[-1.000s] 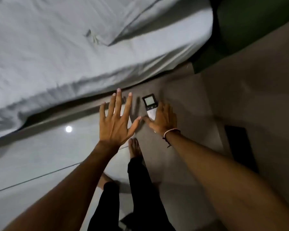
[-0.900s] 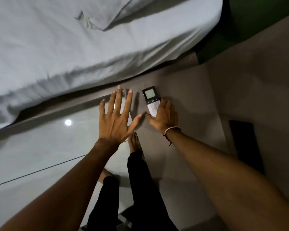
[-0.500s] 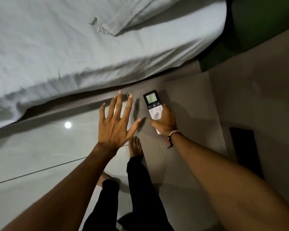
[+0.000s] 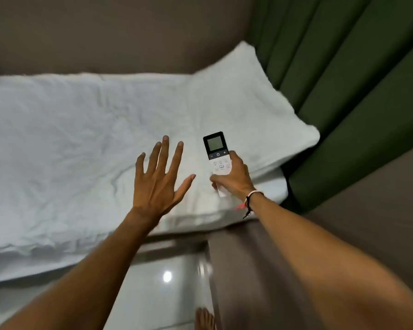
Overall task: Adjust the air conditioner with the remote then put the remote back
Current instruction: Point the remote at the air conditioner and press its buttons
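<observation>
The remote (image 4: 218,154) is white with a black top, a grey screen and small buttons. My right hand (image 4: 234,179) is shut around its lower half and holds it up in the air over the bed, screen end pointing away from me. A bracelet and a dark cord circle that wrist. My left hand (image 4: 160,184) hovers to the left of the remote with its fingers spread wide and nothing in it. No air conditioner is in view.
A bed with a white sheet (image 4: 69,144) and a white pillow (image 4: 246,108) fills the middle. Green curtains (image 4: 343,79) hang at the right. A brown surface (image 4: 248,270) lies beneath my right forearm. Glossy floor tiles (image 4: 162,282) and a bare foot (image 4: 204,320) are below.
My right hand closed on the remote on the brown surface and lifted it. The view tilted up from the floor to the bed, pillow and curtains. My left hand stayed spread.
</observation>
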`<state>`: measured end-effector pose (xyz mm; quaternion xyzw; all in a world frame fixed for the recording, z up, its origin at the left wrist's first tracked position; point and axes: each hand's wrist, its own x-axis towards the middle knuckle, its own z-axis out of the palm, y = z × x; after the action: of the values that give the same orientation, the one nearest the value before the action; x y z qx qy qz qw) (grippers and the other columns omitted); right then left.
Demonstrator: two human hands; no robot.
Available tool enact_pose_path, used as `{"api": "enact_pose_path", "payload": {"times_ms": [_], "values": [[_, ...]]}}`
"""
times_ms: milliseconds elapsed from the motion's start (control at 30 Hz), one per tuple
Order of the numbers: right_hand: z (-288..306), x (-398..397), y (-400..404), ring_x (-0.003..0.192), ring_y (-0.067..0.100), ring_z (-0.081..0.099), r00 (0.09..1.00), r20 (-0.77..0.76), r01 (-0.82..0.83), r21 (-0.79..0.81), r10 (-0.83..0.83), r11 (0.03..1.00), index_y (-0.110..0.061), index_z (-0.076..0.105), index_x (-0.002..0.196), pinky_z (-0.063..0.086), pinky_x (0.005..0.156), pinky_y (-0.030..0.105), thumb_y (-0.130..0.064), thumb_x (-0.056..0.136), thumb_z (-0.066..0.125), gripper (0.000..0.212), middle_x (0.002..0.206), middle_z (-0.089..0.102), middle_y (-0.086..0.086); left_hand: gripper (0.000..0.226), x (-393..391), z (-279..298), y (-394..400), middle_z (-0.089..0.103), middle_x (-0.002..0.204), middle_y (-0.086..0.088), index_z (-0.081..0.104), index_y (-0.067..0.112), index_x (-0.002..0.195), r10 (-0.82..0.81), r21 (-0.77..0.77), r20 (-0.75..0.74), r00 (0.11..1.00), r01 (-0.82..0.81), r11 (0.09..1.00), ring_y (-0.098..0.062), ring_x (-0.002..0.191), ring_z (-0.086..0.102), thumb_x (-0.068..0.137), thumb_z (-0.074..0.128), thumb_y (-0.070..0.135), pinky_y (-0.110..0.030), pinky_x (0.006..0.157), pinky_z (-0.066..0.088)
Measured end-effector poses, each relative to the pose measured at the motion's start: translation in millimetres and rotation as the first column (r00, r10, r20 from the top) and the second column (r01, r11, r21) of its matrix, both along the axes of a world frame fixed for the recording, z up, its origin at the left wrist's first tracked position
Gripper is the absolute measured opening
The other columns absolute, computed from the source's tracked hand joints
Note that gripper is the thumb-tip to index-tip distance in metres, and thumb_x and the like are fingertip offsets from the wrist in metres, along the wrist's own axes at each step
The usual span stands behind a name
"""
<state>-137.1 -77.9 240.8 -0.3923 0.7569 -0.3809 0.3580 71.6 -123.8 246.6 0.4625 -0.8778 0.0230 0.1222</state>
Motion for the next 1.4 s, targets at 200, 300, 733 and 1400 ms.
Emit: {"api": "enact_pose_path", "payload": {"times_ms": [200, 300, 733, 1400], "values": [[172.2, 40.0, -64.0, 0.06, 0.032, 0.066, 0.978, 0.163, -0.082, -0.282, 0.132, 0.956, -0.01, 0.053, 0.11, 0.063, 0.06, 0.045, -0.017, 0.096, 0.067, 0.021, 0.085, 0.068, 0.02, 0.08, 62.8, 159.2, -47.7, 0.018, 0.168, -0.015, 0.015, 0.023, 0.16, 0.108, -0.207, -0.051, 0.993, -0.116, 0.971, -0.034, 0.152, 0.028, 0.095, 0.02, 0.069, -0.058, 0.117, 0.029], [247.4, 73.5, -88.9, 0.064, 0.035, 0.066, 0.955, 0.184, -0.152, -0.37, 0.233, 0.917, -0.01, 0.051, 0.111, 0.063, 0.065, 0.05, -0.019, 0.103, 0.053, 0.012, 0.084, 0.066, 0.022, 0.079, 103.4, 230.2, -56.8, 0.024, 0.166, -0.018, 0.019, 0.021, 0.159, 0.161, -0.34, -0.064, 0.985, -0.173, 0.924, -0.034, 0.149, 0.034, 0.097, 0.021, 0.068, -0.056, 0.113, 0.034], [517.4, 269.3, -130.7, 0.057, 0.036, 0.067, 0.805, 0.154, -0.368, -0.628, 0.574, 0.685, -0.012, 0.052, 0.097, 0.063, 0.059, 0.046, -0.017, 0.096, 0.044, 0.009, 0.076, 0.068, 0.024, 0.084, 274.2, 488.2, -40.3, 0.03, 0.163, -0.022, 0.027, 0.019, 0.158, 0.448, -0.628, -0.16, 0.88, -0.441, 0.641, -0.038, 0.145, 0.04, 0.092, 0.022, 0.071, -0.059, 0.109, 0.038], [627.6, 375.6, -103.6, 0.052, 0.034, 0.068, 0.732, 0.143, -0.359, -0.749, 0.666, 0.556, -0.004, 0.054, 0.096, 0.058, 0.049, 0.037, -0.02, 0.096, 0.043, 0.019, 0.076, 0.069, 0.026, 0.09, 359.0, 594.6, 14.8, 0.027, 0.165, -0.019, 0.024, 0.021, 0.158, 0.6, -0.691, -0.264, 0.755, -0.582, 0.429, -0.037, 0.148, 0.036, 0.088, 0.014, 0.077, -0.063, 0.112, 0.038]]}}
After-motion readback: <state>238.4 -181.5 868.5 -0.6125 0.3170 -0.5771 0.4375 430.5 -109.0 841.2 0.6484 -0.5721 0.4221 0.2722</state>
